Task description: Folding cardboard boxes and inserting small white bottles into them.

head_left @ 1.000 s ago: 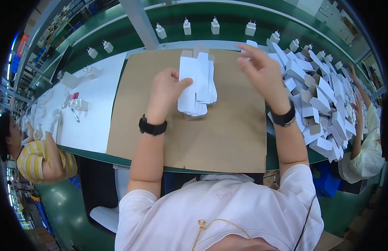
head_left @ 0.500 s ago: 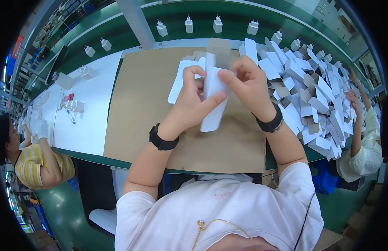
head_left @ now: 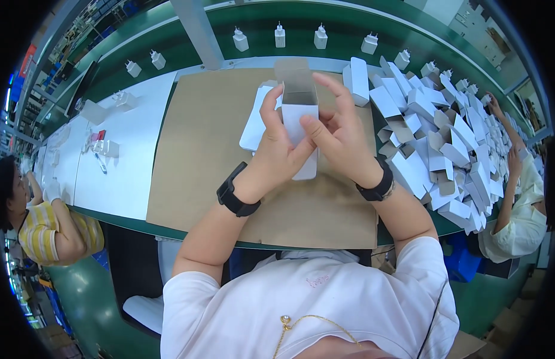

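A small white cardboard box (head_left: pixel 293 115) stands squared out between my hands, its grey-lined top flap raised and its upper end uncovered. My left hand (head_left: pixel 266 157) grips it along the left side, thumb across the lower front. With the thumb on the front face and fingers bent at the right side, my right hand (head_left: pixel 344 145) holds it too; the index finger reaches up beside the opening. Beyond my left hand lie flat white box blanks (head_left: pixel 253 128), partly hidden by that hand and the box.
Brown cardboard (head_left: pixel 193 155) covers the table before me. At right is a heap of folded white boxes (head_left: pixel 436 134), with one white box (head_left: pixel 356 81) lying apart. White plug adapters (head_left: pixel 320 37) line the back ledge. Co-workers sit at left (head_left: pixel 62 233) and right (head_left: pixel 517 224).
The flattened white sleeve has been opened into a square box and turned so its open end shows. Both hands have shifted slightly, and my right index finger has straightened.
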`<state>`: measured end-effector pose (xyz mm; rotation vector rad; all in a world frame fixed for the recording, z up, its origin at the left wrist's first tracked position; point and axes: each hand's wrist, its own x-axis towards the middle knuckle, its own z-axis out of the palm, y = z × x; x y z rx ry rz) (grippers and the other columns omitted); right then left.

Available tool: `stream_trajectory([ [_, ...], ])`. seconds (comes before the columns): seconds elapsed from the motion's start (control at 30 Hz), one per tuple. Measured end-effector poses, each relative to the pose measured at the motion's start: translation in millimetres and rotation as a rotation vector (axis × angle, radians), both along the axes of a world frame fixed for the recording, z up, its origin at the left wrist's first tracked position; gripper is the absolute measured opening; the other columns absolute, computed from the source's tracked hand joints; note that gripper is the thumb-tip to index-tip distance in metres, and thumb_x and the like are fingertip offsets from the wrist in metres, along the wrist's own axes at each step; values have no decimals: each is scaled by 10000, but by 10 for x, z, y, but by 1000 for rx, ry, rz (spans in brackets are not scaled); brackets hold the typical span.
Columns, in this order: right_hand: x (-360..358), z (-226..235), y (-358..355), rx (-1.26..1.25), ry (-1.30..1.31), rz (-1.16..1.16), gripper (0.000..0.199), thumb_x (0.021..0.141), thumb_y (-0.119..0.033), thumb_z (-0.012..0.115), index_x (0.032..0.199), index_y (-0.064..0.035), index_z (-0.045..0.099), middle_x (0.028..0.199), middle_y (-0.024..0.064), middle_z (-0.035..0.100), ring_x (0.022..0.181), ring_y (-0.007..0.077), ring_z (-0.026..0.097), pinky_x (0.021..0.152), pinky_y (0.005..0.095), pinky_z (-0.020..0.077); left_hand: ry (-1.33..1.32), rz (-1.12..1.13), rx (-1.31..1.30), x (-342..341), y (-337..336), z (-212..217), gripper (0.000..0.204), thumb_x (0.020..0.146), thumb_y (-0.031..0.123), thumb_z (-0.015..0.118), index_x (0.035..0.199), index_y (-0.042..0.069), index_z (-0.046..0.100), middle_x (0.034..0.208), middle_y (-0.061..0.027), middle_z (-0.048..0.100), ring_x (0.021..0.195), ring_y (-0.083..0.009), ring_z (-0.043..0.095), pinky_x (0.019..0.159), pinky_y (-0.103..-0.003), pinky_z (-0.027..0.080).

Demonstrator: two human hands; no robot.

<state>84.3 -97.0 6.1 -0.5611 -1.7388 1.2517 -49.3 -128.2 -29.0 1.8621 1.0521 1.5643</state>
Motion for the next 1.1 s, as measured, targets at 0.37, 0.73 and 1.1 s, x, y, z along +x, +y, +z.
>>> stream_trajectory([
  [0.37, 164, -64, 271, 80, -212, 48, 186, 900, -203, 510, 969, -37, 556, 851, -7, 577, 717, 49, 501, 596, 176, 405, 113, 75, -155, 61, -122, 125, 603, 782, 150, 623, 1179, 49, 180, 996, -209, 480, 830, -260, 560, 694, -323, 463],
  [0.73, 183, 79, 218, 61, -45, 41, 290, 860, -147, 554, 1113, -7, 582, 1092, 112, 598, 971, 141, 558, 825, 252, 442, 130, 104, -248, -47, -147, 206, 659, 723, 170, 641, 1179, 43, 182, 889, -225, 525, 766, -344, 590, 663, -366, 476],
  [1.1, 232, 60, 293, -40, -174, 127, 273, 842, -147, 575, 1063, 11, 606, 1061, 107, 614, 911, 131, 579, 779, 233, 444, 275, 127, -168, -115, -146, 193, 644, 702, 178, 651, 1176, 81, 225, 878, -247, 544, 746, -409, 583, 638, -409, 479],
])
